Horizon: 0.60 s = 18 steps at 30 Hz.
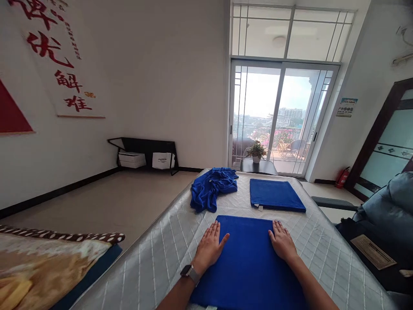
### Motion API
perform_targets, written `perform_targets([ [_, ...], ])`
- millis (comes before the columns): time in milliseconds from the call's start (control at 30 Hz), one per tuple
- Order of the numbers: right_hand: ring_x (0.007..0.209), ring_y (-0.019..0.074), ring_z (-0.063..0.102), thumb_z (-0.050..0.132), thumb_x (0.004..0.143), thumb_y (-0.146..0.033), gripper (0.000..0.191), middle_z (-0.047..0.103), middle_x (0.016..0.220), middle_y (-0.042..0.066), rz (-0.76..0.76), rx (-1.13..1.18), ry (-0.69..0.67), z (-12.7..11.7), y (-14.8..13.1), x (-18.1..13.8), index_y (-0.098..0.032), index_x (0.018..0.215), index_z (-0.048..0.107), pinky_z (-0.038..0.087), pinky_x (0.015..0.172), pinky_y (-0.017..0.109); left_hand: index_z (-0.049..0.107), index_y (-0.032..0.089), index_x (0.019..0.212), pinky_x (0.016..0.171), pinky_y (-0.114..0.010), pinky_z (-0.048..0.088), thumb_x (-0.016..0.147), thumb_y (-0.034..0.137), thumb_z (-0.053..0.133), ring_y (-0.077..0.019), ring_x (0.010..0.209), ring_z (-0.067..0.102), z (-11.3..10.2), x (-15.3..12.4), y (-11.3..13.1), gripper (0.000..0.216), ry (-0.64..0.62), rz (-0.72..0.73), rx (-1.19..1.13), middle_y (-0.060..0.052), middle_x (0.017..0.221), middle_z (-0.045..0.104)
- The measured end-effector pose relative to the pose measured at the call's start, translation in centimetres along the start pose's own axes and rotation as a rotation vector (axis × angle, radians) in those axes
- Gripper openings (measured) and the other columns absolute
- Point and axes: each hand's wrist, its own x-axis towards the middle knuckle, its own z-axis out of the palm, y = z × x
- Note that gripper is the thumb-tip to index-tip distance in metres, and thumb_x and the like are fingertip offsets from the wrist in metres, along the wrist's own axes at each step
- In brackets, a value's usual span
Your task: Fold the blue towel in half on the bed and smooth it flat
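A blue cloth (pixel 247 262), lying flat as a smooth rectangle, is spread before me on a quilted silver-grey mattress (pixel 155 254). My left hand (pixel 209 245) rests on its left edge near the far corner, fingers stretched out; a watch is on that wrist. Flat on the right edge lies my right hand (pixel 282 241), its fingers extended as well. Beyond them, a neatly folded stack of blue cloth (pixel 276 195) with a white tag sits at the far right. To its left is a crumpled heap of blue cloth (pixel 214 187).
A patterned blanket (pixel 48 267) lies at lower left. Dark chair-like furniture (pixel 390 215) stands on the right. Past the mattress's far end, a potted plant (pixel 256 150) stands on a chair before sliding glass doors. A black rack (pixel 145 148) is by the wall.
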Motion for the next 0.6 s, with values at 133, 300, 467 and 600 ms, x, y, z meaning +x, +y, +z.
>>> perform_targets([
  [133, 0.156, 0.0197, 0.011, 0.020, 0.102, -0.042, 0.067, 0.019, 0.168, 0.009, 0.017, 0.016, 0.017, 1.6, 0.4, 0.6, -0.009, 0.160, 0.022, 0.011, 0.125, 0.041, 0.033, 0.009, 0.157, 0.122, -0.050, 0.032, 0.102, 0.064, 0.021, -0.0318, 0.149, 0.034, 0.1, 0.0, -0.1, 0.079, 0.009, 0.010, 0.018, -0.019, 0.161, 0.037],
  [300, 0.156, 0.0201, 0.011, 0.019, 0.102, -0.043, 0.068, 0.018, 0.168, 0.009, 0.009, 0.029, 0.000, 1.6, 0.7, 0.9, -0.010, 0.161, 0.021, 0.010, 0.125, 0.041, 0.032, 0.011, 0.158, 0.122, -0.049, 0.031, 0.101, 0.065, 0.022, -0.0306, 0.150, 0.034, 0.3, 0.0, -0.3, 0.079, 0.018, 0.021, 0.020, -0.017, 0.161, 0.038],
  [467, 0.156, 0.0202, 0.009, 0.019, 0.102, -0.044, 0.067, 0.015, 0.169, 0.007, -0.008, 0.023, -0.033, 1.1, 1.0, 0.9, -0.012, 0.161, 0.019, 0.007, 0.125, 0.042, 0.032, 0.011, 0.158, 0.122, -0.049, 0.031, 0.101, 0.064, 0.023, -0.0300, 0.149, 0.035, 0.4, 0.0, -0.4, 0.078, 0.015, 0.025, 0.040, -0.018, 0.161, 0.038],
  [600, 0.156, 0.0199, 0.009, 0.018, 0.102, -0.044, 0.067, 0.015, 0.169, 0.007, -0.002, 0.049, -0.020, 1.2, 1.0, 0.7, -0.011, 0.161, 0.018, 0.005, 0.125, 0.042, 0.038, 0.003, 0.154, 0.122, -0.047, 0.030, 0.099, 0.069, 0.020, -0.0313, 0.149, 0.036, -0.4, 0.6, -0.3, 0.087, -0.072, 0.011, 0.099, -0.022, 0.160, 0.037],
])
